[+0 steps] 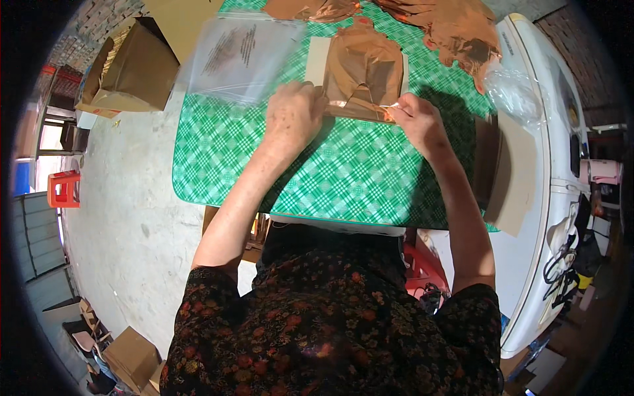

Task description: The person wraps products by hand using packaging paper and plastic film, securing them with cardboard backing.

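A shiny copper-coloured foil piece [365, 66], creased and folded, lies over a pale flat board [317, 58] on the green checked tablecloth [310, 175]. My left hand [292, 113] is closed at its near left corner, fingers curled at the edge and partly hidden. At the near right corner, my right hand [416, 122] pinches the foil edge between thumb and fingers. The near edge runs fairly straight between both hands. Left of it rests a clear plastic bag [241, 56] with dark print.
More copper foil pieces [456, 30] spread along the table's far side. Crumpled clear plastic [514, 96] and a cardboard sheet [512, 178] sit at the right, beside a white fridge [551, 152]. On the left are an open cardboard box [135, 69] and a red stool [64, 189].
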`<state>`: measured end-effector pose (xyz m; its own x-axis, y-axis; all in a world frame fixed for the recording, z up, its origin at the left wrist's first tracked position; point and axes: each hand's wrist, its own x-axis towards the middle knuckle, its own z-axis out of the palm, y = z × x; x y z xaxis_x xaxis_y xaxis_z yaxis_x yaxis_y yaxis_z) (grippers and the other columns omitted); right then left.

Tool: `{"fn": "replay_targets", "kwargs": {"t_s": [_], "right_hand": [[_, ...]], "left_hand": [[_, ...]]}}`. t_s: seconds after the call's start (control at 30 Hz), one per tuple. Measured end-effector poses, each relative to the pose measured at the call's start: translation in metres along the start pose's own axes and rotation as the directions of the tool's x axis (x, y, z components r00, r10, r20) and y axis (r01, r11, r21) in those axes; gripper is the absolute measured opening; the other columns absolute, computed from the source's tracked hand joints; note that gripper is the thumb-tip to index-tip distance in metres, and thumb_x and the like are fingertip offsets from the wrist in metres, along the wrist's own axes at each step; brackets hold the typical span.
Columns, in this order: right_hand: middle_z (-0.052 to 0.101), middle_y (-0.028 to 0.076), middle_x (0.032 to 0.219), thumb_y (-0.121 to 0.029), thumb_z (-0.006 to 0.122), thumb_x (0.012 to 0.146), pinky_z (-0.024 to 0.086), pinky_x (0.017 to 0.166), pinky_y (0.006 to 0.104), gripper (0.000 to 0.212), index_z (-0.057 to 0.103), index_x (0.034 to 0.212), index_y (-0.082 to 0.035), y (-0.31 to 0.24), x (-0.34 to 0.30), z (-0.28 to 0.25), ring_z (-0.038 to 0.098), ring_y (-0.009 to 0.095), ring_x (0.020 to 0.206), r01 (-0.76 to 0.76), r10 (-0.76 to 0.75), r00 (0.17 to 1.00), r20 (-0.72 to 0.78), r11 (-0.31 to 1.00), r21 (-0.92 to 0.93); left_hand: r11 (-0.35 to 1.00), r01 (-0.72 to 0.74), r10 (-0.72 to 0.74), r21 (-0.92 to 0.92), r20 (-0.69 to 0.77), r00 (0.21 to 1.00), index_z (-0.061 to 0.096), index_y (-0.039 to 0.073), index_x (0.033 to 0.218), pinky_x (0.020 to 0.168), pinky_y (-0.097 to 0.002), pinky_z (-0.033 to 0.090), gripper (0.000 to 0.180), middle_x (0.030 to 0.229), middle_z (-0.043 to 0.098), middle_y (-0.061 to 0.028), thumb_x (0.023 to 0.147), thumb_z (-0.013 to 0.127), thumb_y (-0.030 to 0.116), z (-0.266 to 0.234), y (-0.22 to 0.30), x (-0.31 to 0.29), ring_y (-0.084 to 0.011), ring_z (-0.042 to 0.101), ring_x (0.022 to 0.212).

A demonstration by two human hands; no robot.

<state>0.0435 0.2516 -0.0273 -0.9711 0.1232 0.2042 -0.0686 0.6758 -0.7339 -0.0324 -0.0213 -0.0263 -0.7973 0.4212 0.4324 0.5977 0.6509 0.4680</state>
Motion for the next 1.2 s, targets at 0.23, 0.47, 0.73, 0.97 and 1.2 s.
{"fn": "replay_targets", "kwargs": {"t_s": [0.23, 0.47, 0.73, 0.97, 1.2], "right_hand": [[0.071, 0.01, 0.083, -0.014, 0.08, 0.092, 0.055, 0.068, 0.0329, 0.021, 0.065, 0.1, -0.001, 0.003, 0.003, 0.005, 0.067, 0.016, 0.074, -0.021, 0.02, 1.0, -0.02, 0.998, -0.063], [0.07, 0.013, 0.082, -0.014, 0.081, 0.091, 0.055, 0.066, 0.0353, 0.023, 0.064, 0.098, 0.0, 0.006, 0.004, 0.007, 0.069, 0.023, 0.071, 0.093, -0.103, 0.993, -0.056, 0.984, -0.149], [0.069, 0.013, 0.082, -0.014, 0.081, 0.09, 0.056, 0.068, 0.0355, 0.023, 0.064, 0.097, -0.001, 0.007, 0.007, 0.011, 0.069, 0.025, 0.072, 0.036, -0.044, 0.998, -0.054, 0.989, -0.146], [0.067, 0.013, 0.08, -0.013, 0.08, 0.089, 0.056, 0.069, 0.0367, 0.023, 0.061, 0.094, -0.001, 0.001, 0.007, 0.009, 0.068, 0.027, 0.072, 0.034, -0.041, 0.998, -0.042, 0.984, -0.174], [0.066, 0.015, 0.079, -0.011, 0.079, 0.09, 0.055, 0.067, 0.0377, 0.023, 0.058, 0.091, 0.0, 0.003, 0.008, 0.009, 0.066, 0.028, 0.07, 0.092, -0.1, 0.994, -0.041, 0.983, -0.16]], "left_hand": [[0.981, -0.078, 0.094, 0.179, -0.085, 0.992, 0.067, 0.007, 0.085, 0.076, -0.0498, 0.053, 0.012, 0.086, 0.067, -0.014, 0.085, 0.073, 0.017, 0.008, -0.001, -0.001, -0.0362, 0.065, 0.084], [0.968, -0.064, 0.07, 0.243, -0.015, 0.997, 0.064, 0.006, 0.102, 0.08, -0.0477, 0.052, 0.014, 0.093, 0.065, -0.0128, 0.096, 0.069, 0.018, 0.007, 0.008, -0.004, -0.0343, 0.064, 0.09], [0.943, -0.092, 0.125, 0.32, -0.084, 0.989, 0.06, 0.009, 0.098, 0.076, -0.0451, 0.05, 0.015, 0.09, 0.06, -0.0071, 0.086, 0.067, 0.015, 0.016, 0.005, -0.006, -0.0292, 0.062, 0.086], [0.942, -0.234, 0.266, 0.239, -0.111, 0.957, 0.064, 0.005, 0.123, 0.093, -0.0479, 0.052, 0.037, 0.12, 0.065, -0.0141, 0.087, 0.069, 0.014, 0.0, 0.024, 0.003, -0.0344, 0.063, 0.114], [0.927, -0.353, 0.341, 0.128, 0.107, 0.934, 0.051, 0.005, 0.153, 0.125, -0.0528, 0.032, 0.066, 0.158, 0.049, -0.0198, 0.097, 0.071, 0.035, 0.006, 0.023, -0.008, -0.0364, 0.041, 0.152]]}}
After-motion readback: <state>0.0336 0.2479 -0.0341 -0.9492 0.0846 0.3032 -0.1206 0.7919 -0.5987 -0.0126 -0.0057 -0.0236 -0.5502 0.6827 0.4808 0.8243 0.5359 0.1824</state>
